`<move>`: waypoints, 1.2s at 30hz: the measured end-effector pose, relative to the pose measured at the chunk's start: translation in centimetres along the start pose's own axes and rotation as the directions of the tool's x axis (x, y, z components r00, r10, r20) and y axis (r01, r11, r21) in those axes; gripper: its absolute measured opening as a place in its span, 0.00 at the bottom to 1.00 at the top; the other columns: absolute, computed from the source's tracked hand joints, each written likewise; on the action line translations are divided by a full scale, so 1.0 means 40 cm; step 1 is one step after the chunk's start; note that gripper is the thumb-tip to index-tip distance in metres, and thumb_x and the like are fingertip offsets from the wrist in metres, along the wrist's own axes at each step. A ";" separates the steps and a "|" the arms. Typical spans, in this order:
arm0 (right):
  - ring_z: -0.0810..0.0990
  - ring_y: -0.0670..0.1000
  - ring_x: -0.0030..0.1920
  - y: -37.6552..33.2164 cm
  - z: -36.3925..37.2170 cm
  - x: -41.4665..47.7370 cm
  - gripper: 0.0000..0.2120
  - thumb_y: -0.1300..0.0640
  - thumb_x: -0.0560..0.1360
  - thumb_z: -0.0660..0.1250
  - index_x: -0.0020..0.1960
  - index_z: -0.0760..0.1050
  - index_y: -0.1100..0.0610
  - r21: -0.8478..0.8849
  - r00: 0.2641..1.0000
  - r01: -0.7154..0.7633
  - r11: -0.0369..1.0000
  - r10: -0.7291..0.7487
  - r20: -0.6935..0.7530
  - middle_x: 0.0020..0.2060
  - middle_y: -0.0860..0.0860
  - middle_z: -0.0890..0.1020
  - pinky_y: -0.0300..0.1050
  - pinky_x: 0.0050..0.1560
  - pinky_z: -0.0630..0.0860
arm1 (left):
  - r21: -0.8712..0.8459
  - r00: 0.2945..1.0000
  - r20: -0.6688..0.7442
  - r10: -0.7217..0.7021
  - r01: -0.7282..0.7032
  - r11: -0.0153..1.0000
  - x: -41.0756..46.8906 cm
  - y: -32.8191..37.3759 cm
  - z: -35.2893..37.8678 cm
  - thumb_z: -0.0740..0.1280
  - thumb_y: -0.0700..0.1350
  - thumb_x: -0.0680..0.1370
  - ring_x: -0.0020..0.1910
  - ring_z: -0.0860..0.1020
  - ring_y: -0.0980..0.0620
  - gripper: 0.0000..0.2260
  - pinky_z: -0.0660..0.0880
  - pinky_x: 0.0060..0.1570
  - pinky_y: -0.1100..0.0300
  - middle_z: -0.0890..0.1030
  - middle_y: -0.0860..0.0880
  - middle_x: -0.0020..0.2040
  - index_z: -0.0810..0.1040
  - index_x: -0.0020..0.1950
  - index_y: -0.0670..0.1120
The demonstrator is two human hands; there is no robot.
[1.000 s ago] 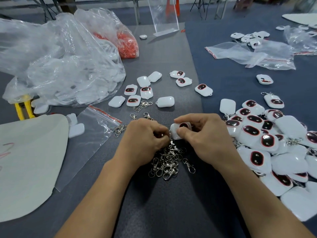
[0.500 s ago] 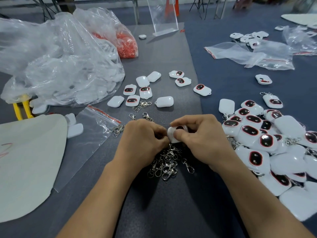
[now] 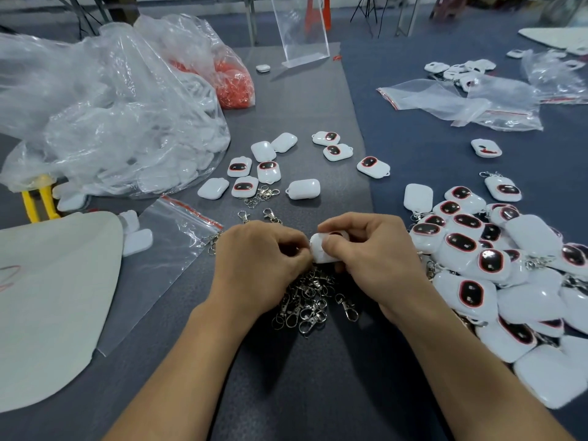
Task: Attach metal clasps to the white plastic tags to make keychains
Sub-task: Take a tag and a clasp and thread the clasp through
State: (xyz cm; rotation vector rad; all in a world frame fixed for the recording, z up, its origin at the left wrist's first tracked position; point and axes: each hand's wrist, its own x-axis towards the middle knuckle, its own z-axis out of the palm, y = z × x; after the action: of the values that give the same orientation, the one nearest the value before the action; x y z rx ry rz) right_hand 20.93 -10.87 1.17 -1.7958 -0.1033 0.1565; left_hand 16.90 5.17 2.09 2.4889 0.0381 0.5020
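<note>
My right hand pinches a white plastic tag between thumb and fingers, just above a heap of metal clasps. My left hand is curled with its fingertips pressed against the tag's left end; whatever it pinches there is hidden by the fingers. Several loose tags lie further back on the grey mat. On the right lies a big pile of tags with clasps attached.
A large clear bag of white tags and a bag of red parts stand at the back left. An empty zip bag and a white sheet lie left. More plastic bags and an acrylic stand sit behind.
Both hands stay together over the clasp heap. The tag has turned slightly in my right hand's fingers, and my left fingertips have closed in on its left end.
</note>
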 end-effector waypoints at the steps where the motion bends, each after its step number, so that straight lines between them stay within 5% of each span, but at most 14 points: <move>1: 0.82 0.45 0.34 0.002 0.001 -0.001 0.06 0.57 0.70 0.75 0.44 0.87 0.47 -0.036 0.999 0.035 0.999 -0.036 -0.039 0.35 0.45 0.87 0.46 0.41 0.82 | 0.001 1.000 0.008 -0.011 0.011 1.000 -0.001 -0.001 0.001 0.70 0.54 0.67 0.34 0.79 0.59 0.05 0.76 0.39 0.57 0.82 0.60 0.33 0.85 0.40 0.58; 4: 0.84 0.45 0.37 -0.002 -0.005 0.000 0.08 0.57 0.70 0.73 0.45 0.86 0.45 -0.037 0.991 0.082 0.996 -0.085 -0.104 0.36 0.44 0.87 0.45 0.42 0.82 | -0.049 0.994 0.084 -0.070 0.075 0.996 0.003 -0.008 0.006 0.70 0.55 0.65 0.34 0.80 0.60 0.07 0.77 0.41 0.58 0.82 0.62 0.33 0.85 0.41 0.60; 7: 0.80 0.41 0.34 -0.015 -0.008 0.001 0.12 0.59 0.67 0.70 0.44 0.86 0.45 0.009 0.999 0.045 0.999 -0.045 -0.016 0.36 0.45 0.86 0.40 0.39 0.76 | -0.130 0.984 0.147 -0.098 0.117 0.985 0.010 -0.017 0.012 0.70 0.54 0.64 0.29 0.78 0.62 0.06 0.75 0.36 0.62 0.81 0.60 0.30 0.84 0.39 0.61; 11: 0.77 0.40 0.29 -0.028 -0.022 -0.010 0.11 0.54 0.62 0.66 0.37 0.86 0.44 -0.148 0.996 0.089 0.985 -0.087 0.019 0.28 0.43 0.82 0.33 0.32 0.72 | -0.402 0.978 0.174 -0.112 0.174 0.899 0.017 -0.023 0.011 0.72 0.46 0.66 0.26 0.72 0.59 0.04 0.69 0.30 0.65 0.80 0.48 0.28 0.85 0.35 0.54; 18: 0.83 0.41 0.35 -0.031 -0.014 -0.022 0.08 0.60 0.70 0.78 0.38 0.86 0.48 -0.171 0.980 0.200 0.965 -0.196 0.038 0.32 0.42 0.85 0.30 0.36 0.76 | -0.570 0.956 0.271 -0.110 0.251 0.782 0.023 -0.021 0.001 0.71 0.41 0.67 0.31 0.70 0.50 0.03 0.66 0.34 0.53 0.77 0.36 0.30 0.85 0.36 0.46; 26: 0.84 0.45 0.34 -0.034 -0.020 -0.019 0.08 0.61 0.69 0.75 0.38 0.86 0.49 -0.121 0.961 0.277 0.953 -0.272 0.060 0.31 0.46 0.85 0.36 0.37 0.79 | -0.639 0.951 0.277 -0.140 0.291 0.712 0.017 -0.009 -0.005 0.72 0.39 0.65 0.30 0.72 0.50 0.03 0.67 0.35 0.53 0.79 0.45 0.29 0.85 0.35 0.46; 31: 0.83 0.56 0.34 -0.035 -0.011 -0.021 0.07 0.62 0.71 0.75 0.38 0.87 0.51 0.046 0.983 0.184 0.982 -0.185 0.014 0.32 0.52 0.85 0.50 0.38 0.80 | -0.712 0.948 0.280 -0.155 0.313 0.629 0.017 0.000 -0.009 0.73 0.37 0.65 0.29 0.73 0.50 0.05 0.70 0.32 0.59 0.80 0.43 0.30 0.86 0.36 0.46; 36: 0.78 0.46 0.29 -0.040 -0.004 -0.024 0.10 0.68 0.73 0.74 0.37 0.86 0.57 0.245 0.988 0.029 0.969 -0.065 0.140 0.29 0.52 0.83 0.36 0.29 0.73 | -0.722 0.963 0.240 -0.127 0.264 0.640 0.016 -0.002 -0.013 0.73 0.35 0.65 0.29 0.72 0.49 0.06 0.69 0.32 0.57 0.79 0.44 0.28 0.86 0.35 0.46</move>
State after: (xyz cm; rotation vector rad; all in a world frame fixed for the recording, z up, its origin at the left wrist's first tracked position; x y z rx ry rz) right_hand 20.02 -10.82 2.80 -1.5351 -0.2226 0.2567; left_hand 17.33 5.62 2.65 1.6578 0.0274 0.1479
